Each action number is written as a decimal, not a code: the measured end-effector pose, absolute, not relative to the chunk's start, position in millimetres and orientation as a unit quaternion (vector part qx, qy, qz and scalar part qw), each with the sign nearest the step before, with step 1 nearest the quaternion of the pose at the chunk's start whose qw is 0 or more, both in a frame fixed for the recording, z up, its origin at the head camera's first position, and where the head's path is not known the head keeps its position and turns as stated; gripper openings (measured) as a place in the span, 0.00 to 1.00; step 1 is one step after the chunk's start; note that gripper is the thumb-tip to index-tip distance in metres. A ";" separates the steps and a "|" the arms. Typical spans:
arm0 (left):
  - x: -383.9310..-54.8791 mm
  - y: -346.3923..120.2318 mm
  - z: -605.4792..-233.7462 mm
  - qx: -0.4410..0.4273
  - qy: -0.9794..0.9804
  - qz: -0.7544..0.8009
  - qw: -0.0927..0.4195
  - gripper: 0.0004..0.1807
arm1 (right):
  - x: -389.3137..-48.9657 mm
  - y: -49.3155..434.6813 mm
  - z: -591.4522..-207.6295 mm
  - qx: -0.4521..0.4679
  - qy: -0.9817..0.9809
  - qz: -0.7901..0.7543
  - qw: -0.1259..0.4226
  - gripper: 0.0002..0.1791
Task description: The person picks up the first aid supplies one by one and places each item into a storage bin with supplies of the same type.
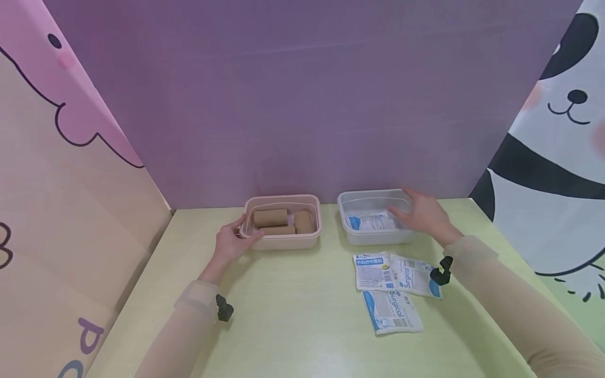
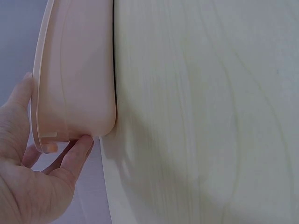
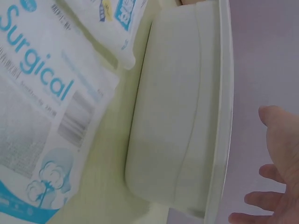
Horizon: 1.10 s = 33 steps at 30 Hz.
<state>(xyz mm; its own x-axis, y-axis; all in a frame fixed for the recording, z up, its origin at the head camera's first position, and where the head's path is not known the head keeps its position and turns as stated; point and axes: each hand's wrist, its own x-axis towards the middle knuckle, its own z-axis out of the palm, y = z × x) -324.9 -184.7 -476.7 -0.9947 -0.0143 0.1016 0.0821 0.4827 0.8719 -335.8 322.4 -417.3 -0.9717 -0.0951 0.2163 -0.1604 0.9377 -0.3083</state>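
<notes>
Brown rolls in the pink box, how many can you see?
3 in the pink box: the back-left roll, the front-left roll, partly hidden by the near wall, and the right roll. Others may hide underneath.

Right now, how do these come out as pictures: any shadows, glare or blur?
Head view: soft light, no harsh glare, faint shadows on the table beside the left sleeve and right sleeve; left wrist view: dull light, a broad, soft-edged shadow near the pink container; right wrist view: big "Surgical" lettering on a packet reads clearly, the smallest print too soft to read.
</notes>
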 end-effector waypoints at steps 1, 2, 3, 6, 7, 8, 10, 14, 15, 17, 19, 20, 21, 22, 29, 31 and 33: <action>-324.4 -184.5 -476.6 -0.020 -0.860 -0.507 0.048 0.49 | -335.4 324.0 -418.0 0.069 -0.978 0.167 0.105 0.47; -324.1 -184.4 -476.8 -0.019 -0.861 -0.506 0.049 0.49 | -335.3 325.6 -418.9 0.071 -0.977 0.171 0.108 0.47; -323.6 -184.2 -476.7 -0.018 -0.862 -0.504 0.050 0.49 | -335.1 327.0 -419.7 0.073 -0.975 0.176 0.110 0.47; -323.7 -183.9 -475.2 -0.017 -0.864 -0.501 0.050 0.49 | -333.4 331.2 -421.3 0.069 -0.976 0.179 0.104 0.48; -323.7 -183.8 -474.9 -0.017 -0.864 -0.501 0.049 0.49 | -333.0 332.4 -421.9 0.066 -0.977 0.178 0.099 0.48; -324.0 -183.8 -474.7 -0.017 -0.864 -0.501 0.048 0.49 | -332.9 334.0 -422.5 0.063 -0.978 0.177 0.092 0.49; -324.4 -183.8 -474.2 -0.018 -0.864 -0.501 0.046 0.49 | -332.9 337.2 -424.1 0.056 -0.980 0.175 0.080 0.50; -324.9 -184.0 -474.8 -0.017 -0.865 -0.500 0.046 0.49 | -333.2 342.3 -427.2 0.043 -0.979 0.189 0.058 0.51; -324.8 -184.0 -474.9 -0.016 -0.865 -0.500 0.046 0.49 | -333.3 343.3 -428.2 0.040 -0.979 0.193 0.054 0.51; -324.5 -184.2 -475.2 -0.016 -0.864 -0.500 0.047 0.49 | -333.1 344.6 -429.9 0.034 -0.978 0.201 0.046 0.52; -324.3 -184.2 -475.3 -0.017 -0.863 -0.502 0.047 0.49 | -333.4 345.9 -432.0 0.031 -0.976 0.211 0.039 0.52; -324.1 -184.1 -475.3 -0.016 -0.864 -0.502 0.047 0.49 | -333.5 346.7 -432.9 0.031 -0.976 0.215 0.036 0.53; -324.1 -184.1 -475.2 -0.016 -0.864 -0.502 0.047 0.49 | -333.5 347.3 -434.0 0.031 -0.975 0.218 0.035 0.53; -324.0 -183.9 -475.1 -0.016 -0.863 -0.502 0.047 0.49 | -333.1 347.5 -434.8 0.031 -0.974 0.222 0.035 0.53; -324.0 -183.0 -473.9 -0.016 -0.866 -0.497 0.047 0.48 | -330.9 350.0 -440.9 0.033 -0.970 0.239 0.040 0.53; -324.0 -183.2 -473.8 -0.017 -0.867 -0.496 0.049 0.48 | -330.2 351.1 -443.1 0.035 -0.968 0.243 0.043 0.54; -323.9 -183.5 -473.8 -0.017 -0.867 -0.495 0.049 0.48 | -329.3 352.9 -445.3 0.036 -0.967 0.250 0.043 0.55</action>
<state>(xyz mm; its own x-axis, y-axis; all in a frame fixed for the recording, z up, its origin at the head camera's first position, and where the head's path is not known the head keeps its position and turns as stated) -323.9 -183.5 -473.8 -0.9946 -0.0191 0.1020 0.0782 0.5085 0.8575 -329.3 352.9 -445.3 -0.9937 -0.0475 0.1016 -0.0907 0.8727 -0.4797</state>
